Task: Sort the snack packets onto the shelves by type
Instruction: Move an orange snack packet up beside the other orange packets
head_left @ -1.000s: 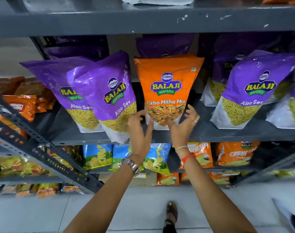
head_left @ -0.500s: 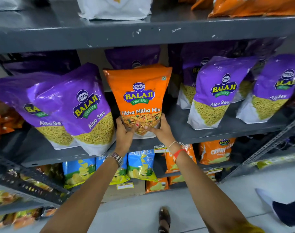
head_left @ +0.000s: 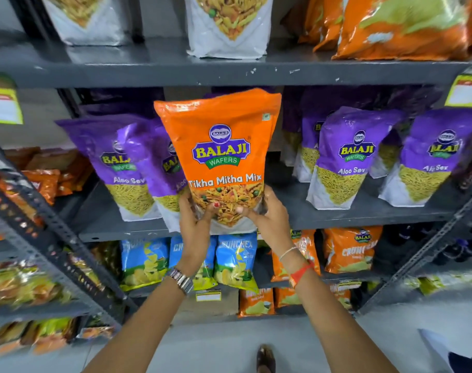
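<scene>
Two hands grip one orange packet at its bottom corners: the left hand [head_left: 193,220] and the right hand [head_left: 267,216] each have the thumb pressed on the clear front window and the other fingers wrapped behind, out of sight. The orange packet [head_left: 224,157], marked Tikha Mitha Mix, stands upright, and whether its base touches the middle shelf [head_left: 364,214] or hangs just clear of the front edge cannot be told. It looks like the odd one out here. Just beside and behind it on the left, purple packets [head_left: 122,162] of Aloo Sev lean together; more purple packets [head_left: 345,157] stand to the right on the same shelf, so that row reads as sorted apart from this one. Up on the top shelf [head_left: 229,71], a white-bottomed packet [head_left: 226,22] showing the same kind of mix stands, a likely home for the held one. Lower shelves hold blue packets [head_left: 235,259] and small orange ones [head_left: 350,249] grouped by colour. By this view, most sorting seems done; one misplaced packet is in hand and not yet set down.
</scene>
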{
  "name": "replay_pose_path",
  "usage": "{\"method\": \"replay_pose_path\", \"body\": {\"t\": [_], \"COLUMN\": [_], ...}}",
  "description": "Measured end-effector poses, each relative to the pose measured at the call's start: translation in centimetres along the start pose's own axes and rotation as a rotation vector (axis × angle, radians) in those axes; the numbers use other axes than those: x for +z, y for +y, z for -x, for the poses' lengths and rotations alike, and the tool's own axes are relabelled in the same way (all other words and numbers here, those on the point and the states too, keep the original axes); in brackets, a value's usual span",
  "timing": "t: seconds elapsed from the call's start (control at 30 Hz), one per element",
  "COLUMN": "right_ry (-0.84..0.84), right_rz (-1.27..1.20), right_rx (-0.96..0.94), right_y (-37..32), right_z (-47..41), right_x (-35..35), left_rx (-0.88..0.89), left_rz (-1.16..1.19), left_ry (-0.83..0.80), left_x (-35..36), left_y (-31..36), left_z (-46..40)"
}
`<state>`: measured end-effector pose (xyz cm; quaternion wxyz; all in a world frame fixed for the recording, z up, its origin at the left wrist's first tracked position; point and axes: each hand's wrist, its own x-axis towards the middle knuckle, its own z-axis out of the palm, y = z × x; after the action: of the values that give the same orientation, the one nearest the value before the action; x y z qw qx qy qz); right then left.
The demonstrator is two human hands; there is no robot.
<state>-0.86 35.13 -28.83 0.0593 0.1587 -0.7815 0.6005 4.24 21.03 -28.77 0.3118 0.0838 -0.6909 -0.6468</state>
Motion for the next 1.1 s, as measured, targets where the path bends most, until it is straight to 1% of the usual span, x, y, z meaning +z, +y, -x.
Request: {"method": "replay_pose_path", "body": {"t": [0.17,0.27,0.33,0.47,0.57,0.7,0.8,1.0,1.1], "right_ry": [0.023,0.021,0.007,0.038,0.059,0.051,0.018,-0.043,-0.063], "right_rz": [-0.028,-0.067,-0.087,-0.005,-0.019,-0.051,-0.084,-0.09,-0.07], "right_rx": [-0.142,-0.225,-0.284,-0.403,-0.449,-0.478,-0.47,-0.41,-0.38], "right_y": [-6.1,-10.7,-14.0,-19.9,-24.1,-28.6,-30.5,-31.1,-30.8], "right_z": [0.9,0.7,-0.1,-3.2,-5.6,-9.2,-11.8,-15.4,-16.7], "right_x": [0.7,1.1,1.4,2.7,3.8,6.0,7.7,10.3,11.4], "left_rx": [0.125,0.242,0.305,0.375,0.431,0.423,0.392,0.263,0.238], "left_rz": [-0.02,-0.059,-0.1,-0.154,-0.186,-0.218,-0.248,-0.292,-0.29], "left_ry": [0.038,0.082,0.123,0.179,0.214,0.254,0.255,0.279,0.277], "left_x": [-3.7,-5.8,-7.1,-9.9,-11.6,-13.8,-14.6,-15.5,-15.3], "left_y": [5.9,10.0,12.7,17.3,20.8,24.4,26.0,26.0,25.4], "left_z": [0.1,-0.8,-2.1,-5.9,-8.9,-13.2,-16.1,-20.9,-22.3]}}
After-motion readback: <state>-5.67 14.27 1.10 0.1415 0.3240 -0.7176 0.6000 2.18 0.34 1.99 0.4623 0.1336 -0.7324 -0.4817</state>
